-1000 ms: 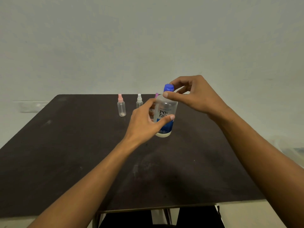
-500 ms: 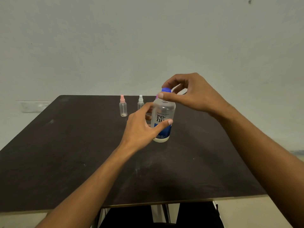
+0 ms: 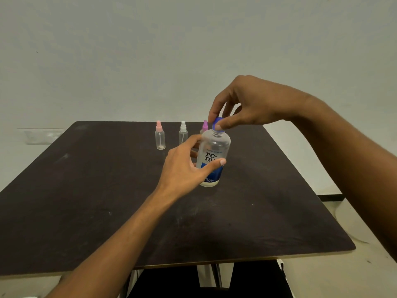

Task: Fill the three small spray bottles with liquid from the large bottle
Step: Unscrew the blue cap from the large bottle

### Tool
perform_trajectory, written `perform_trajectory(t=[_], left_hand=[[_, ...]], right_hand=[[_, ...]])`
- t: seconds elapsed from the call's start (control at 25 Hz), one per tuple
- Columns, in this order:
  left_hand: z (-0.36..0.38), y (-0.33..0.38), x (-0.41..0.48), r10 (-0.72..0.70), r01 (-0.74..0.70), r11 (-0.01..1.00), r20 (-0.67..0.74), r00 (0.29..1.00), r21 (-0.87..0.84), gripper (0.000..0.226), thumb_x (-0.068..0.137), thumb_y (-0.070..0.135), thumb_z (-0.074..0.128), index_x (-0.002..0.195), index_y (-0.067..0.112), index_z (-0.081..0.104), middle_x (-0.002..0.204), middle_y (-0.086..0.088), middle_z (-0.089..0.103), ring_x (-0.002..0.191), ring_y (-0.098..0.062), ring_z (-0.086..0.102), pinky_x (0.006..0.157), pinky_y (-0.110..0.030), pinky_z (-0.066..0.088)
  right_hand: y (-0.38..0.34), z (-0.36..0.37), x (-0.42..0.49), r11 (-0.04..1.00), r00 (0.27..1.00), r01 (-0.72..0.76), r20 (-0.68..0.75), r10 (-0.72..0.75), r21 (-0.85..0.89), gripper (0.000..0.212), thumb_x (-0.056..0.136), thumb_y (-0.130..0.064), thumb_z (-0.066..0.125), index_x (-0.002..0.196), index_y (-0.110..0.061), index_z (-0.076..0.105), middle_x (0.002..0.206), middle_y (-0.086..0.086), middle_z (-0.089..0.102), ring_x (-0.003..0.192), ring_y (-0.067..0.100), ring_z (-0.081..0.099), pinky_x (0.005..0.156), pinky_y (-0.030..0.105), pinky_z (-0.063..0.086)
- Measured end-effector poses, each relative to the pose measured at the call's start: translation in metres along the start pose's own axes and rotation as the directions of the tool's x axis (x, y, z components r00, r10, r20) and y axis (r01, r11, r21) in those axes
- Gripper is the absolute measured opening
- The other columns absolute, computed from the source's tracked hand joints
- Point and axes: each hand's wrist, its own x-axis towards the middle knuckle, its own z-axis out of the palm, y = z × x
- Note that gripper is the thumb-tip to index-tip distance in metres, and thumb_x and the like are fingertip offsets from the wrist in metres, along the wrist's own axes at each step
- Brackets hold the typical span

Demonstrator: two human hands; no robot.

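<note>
Head view: the left hand [image 3: 184, 168] curls round the large bottle [image 3: 212, 147], upright near the middle of the desk [image 3: 86, 190]; the right hand [image 3: 253, 104] pinches its blue cap [image 3: 218, 125]. Three small spray bottles [image 3: 183, 134] stand in a row near the far edge

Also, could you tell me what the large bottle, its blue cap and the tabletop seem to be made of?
Large bottle: probably clear plastic, glossy; you see through it, with highlights on its shoulder.
Blue cap: likely opaque moulded plastic.
Tabletop: seemingly dark laminated board, matt and scuffed, with a pale edge showing.
</note>
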Motion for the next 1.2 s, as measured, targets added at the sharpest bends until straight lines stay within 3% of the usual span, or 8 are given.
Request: perform_trajectory(t=[0.16, 0.28, 0.48, 0.6, 0.84, 1.0, 1.08, 1.2], left_hand=[[-0.0023, 0.0005, 0.0002, 0.002, -0.002, 1.0, -0.004, 1.0, -0.006, 0.086, 0.073, 0.072, 0.069, 0.144, 0.028, 0.054, 0.133, 0.003, 0.07, 0.115, -0.018, 0.07, 0.093, -0.04, 0.062], [-0.003, -0.0008, 0.0007, -0.002, 0.002, 1.0, -0.011, 1.0, -0.015, 0.082, 0.075, 0.071, 0.071, 0.143, 0.03, 0.055, 0.133, 0.005, 0.07, 0.115, -0.016, 0.069, 0.094, -0.041, 0.063], [-0.0007, 0.0006, 0.0008, -0.02, 0.02, 1.0, 0.003, 1.0, -0.011, 0.084, 0.073, 0.072, 0.072, 0.143, 0.029, 0.055, 0.132, 0.004, 0.071, 0.114, -0.018, 0.071, 0.093, -0.045, 0.063], [0.001, 0.0004, 0.0012, -0.02, 0.02, 1.0, 0.006, 1.0, -0.001, 0.081, 0.075, 0.07, 0.074, 0.143, 0.029, 0.055, 0.131, 0.004, 0.071, 0.113, -0.017, 0.071, 0.092, -0.044, 0.063], [0.0034, 0.0003, 0.0032, -0.028, 0.028, 1.0, -0.004, 1.0, 0.004, 0.077, 0.077, 0.067, 0.078, 0.141, 0.03, 0.056, 0.129, 0.004, 0.072, 0.112, -0.017, 0.071, 0.091, -0.042, 0.064], [0.0043, 0.0011, 0.0029, -0.023, 0.023, 1.0, -0.001, 1.0, 0.003, 0.077, 0.077, 0.068, 0.077, 0.141, 0.03, 0.056, 0.13, 0.005, 0.071, 0.112, -0.017, 0.071, 0.092, -0.043, 0.064], [0.0043, 0.0008, 0.0025, -0.021, 0.021, 1.0, -0.001, 1.0, 0.004, 0.078, 0.076, 0.068, 0.076, 0.141, 0.03, 0.056, 0.131, 0.005, 0.071, 0.113, -0.017, 0.071, 0.092, -0.042, 0.063], [0.0047, -0.0011, 0.0028, -0.027, 0.027, 1.0, 0.0, 1.0, 0.012, 0.08, 0.075, 0.069, 0.076, 0.142, 0.03, 0.055, 0.132, 0.004, 0.071, 0.113, -0.018, 0.071, 0.092, -0.043, 0.063]], right_hand=[[-0.0004, -0.0005, -0.0014, 0.996, 0.991, 0.086, 0.102, -0.087, 0.007, 0.019, 0.094, -0.014, 0.077, 0.105, -0.029, 0.075, 0.12, -0.016, 0.073, 0.115, 0.003, 0.068, 0.098, 0.025, 0.059], [-0.0042, 0.0005, -0.0004, 0.998, 0.998, 0.06, 0.005, -0.06, 0.028, 0.025, 0.094, -0.034, 0.078, 0.117, -0.032, 0.07, 0.126, -0.019, 0.069, 0.108, 0.002, 0.072, 0.088, 0.022, 0.06], [-0.0074, 0.0022, 0.0032, 0.996, 0.998, -0.058, -0.033, 0.056, -0.067, 0.024, 0.092, -0.05, 0.076, 0.099, -0.028, 0.079, 0.087, -0.015, 0.078, 0.064, -0.001, 0.074, 0.07, 0.018, 0.057], [-0.0062, -0.0004, 0.0032, 0.995, 1.0, -0.026, 0.013, 0.027, -0.1, 0.014, 0.093, -0.04, 0.078, 0.101, -0.029, 0.08, 0.083, -0.024, 0.073, 0.074, -0.004, 0.074, 0.066, 0.005, 0.048], [-0.0063, -0.0002, 0.0007, 0.993, 0.995, 0.033, 0.094, -0.022, -0.115, 0.023, 0.092, -0.03, 0.08, 0.114, -0.031, 0.075, 0.114, -0.021, 0.07, 0.102, 0.0, 0.069, 0.085, 0.014, 0.052], [-0.0067, 0.0033, 0.0019, 0.989, 0.997, -0.072, -0.041, 0.067, -0.127, 0.035, 0.091, -0.056, 0.073, 0.113, -0.029, 0.076, 0.108, -0.011, 0.078, 0.081, 0.003, 0.076, 0.072, 0.017, 0.053], [-0.0056, 0.0032, 0.002, 0.989, 0.993, -0.117, -0.022, 0.115, -0.094, 0.032, 0.09, -0.055, 0.075, 0.102, -0.026, 0.078, 0.088, -0.008, 0.08, 0.063, 0.0, 0.075, 0.067, 0.018, 0.056], [-0.0037, 0.0018, 0.0021, 0.992, 0.996, -0.078, 0.025, 0.08, -0.101, 0.023, 0.089, -0.045, 0.081, 0.104, -0.027, 0.08, 0.089, -0.014, 0.079, 0.071, 0.0, 0.076, 0.068, 0.015, 0.053]])
